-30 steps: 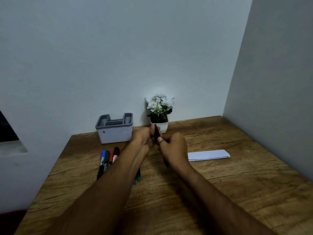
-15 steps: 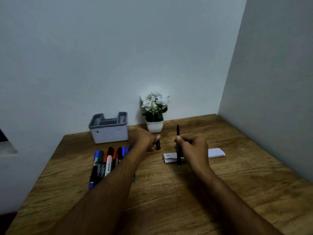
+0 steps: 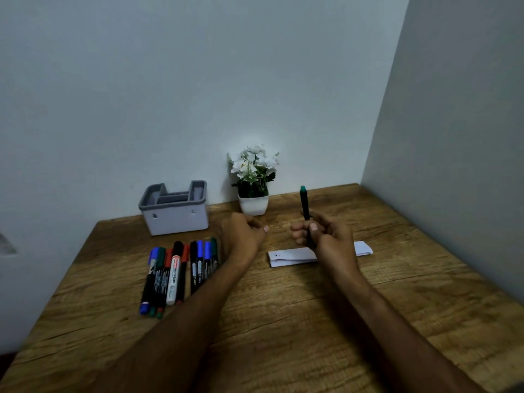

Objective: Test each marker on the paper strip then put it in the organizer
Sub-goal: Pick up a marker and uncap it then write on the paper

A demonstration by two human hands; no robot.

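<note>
I am watching the right hand [image 3: 326,236] gripping a green-ended marker [image 3: 304,204] upright, fingers and thumb curled round its lower barrel, so that the marker is standing up just above the paper strip [image 3: 292,255], which is lying flat on the wooden table [image 3: 312,321]. The hand is covering the middle of the paper strip, leaving both ends showing. The left hand [image 3: 243,234] is hovering just to the left of the paper strip with its fingers curled in and the thumb pressed against them; I cannot tell whether it is pinching anything inside. Further left of the paper strip, a row of markers [image 3: 178,273] is lying side by side on the table, with blue, green, red and black caps. Behind that row, well back and left of the paper strip, the grey organizer [image 3: 174,212] is sitting against the wall. A small white pot of white flowers [image 3: 253,180] is standing behind the paper strip, beside the organizer.
</note>
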